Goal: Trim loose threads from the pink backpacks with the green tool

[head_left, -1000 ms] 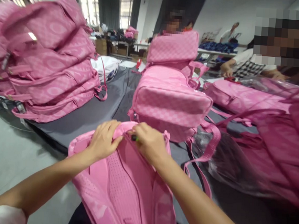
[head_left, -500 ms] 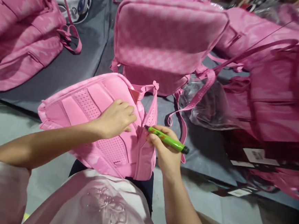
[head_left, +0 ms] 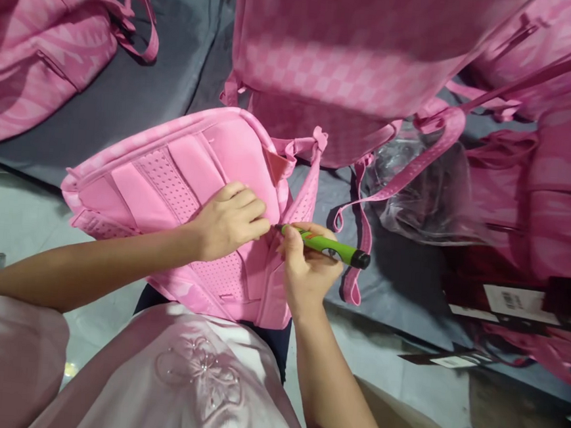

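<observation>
1. The pink backpack (head_left: 179, 179) lies back panel up under both hands; what is inside is hidden.
2. Left hand (head_left: 228, 223): fingers curled together, tips pressing the padded panel.
3. Right hand (head_left: 305, 268): fingers clamped round a green marker (head_left: 325, 245), whose tip sits just beside the left fingertips.
4. Just beyond the fingers stands a checkered pink bag (head_left: 347, 54).

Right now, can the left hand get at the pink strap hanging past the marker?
Probably not directly: the right hand and its green marker lie between the left hand and that strap.
</observation>
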The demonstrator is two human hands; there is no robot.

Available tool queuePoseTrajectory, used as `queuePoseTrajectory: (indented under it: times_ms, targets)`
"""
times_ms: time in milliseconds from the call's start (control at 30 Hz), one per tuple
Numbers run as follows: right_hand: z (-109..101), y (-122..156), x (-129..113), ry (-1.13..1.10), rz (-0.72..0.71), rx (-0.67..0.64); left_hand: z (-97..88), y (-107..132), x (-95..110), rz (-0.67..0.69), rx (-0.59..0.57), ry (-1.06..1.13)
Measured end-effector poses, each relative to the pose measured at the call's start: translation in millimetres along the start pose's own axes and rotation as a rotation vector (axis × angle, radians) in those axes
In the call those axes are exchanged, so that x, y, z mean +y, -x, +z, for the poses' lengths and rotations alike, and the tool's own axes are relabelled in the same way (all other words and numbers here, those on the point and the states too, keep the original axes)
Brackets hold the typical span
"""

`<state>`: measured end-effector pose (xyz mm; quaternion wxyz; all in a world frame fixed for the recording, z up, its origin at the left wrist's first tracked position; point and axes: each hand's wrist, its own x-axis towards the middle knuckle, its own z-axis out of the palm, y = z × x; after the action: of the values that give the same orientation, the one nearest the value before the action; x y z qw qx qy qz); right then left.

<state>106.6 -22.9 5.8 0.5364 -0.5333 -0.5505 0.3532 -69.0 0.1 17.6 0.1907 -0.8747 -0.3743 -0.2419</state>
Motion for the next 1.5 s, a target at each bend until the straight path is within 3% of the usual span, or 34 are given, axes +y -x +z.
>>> queuePoseTrajectory:
  times_ms: [1200,1300,1400,1500]
  targets:
    - [-1,-8,-2,-0.014,0.058,-0.097,5.8,0,1,0.002,-0.055,-0.02]
    - [-3,-11,-1,-0.02,0.059,-0.125,-1.8,-8,-6,0.039,-0.165,-0.001]
    - [-8,-11,0,0.018,0.029,-0.142,-17.6,-22,-27,0.112,-0.437,0.033]
    - [-12,-2,-2,0.037,-0.002,-0.109,-40.6,-35,-51,0.062,-0.662,-0.039]
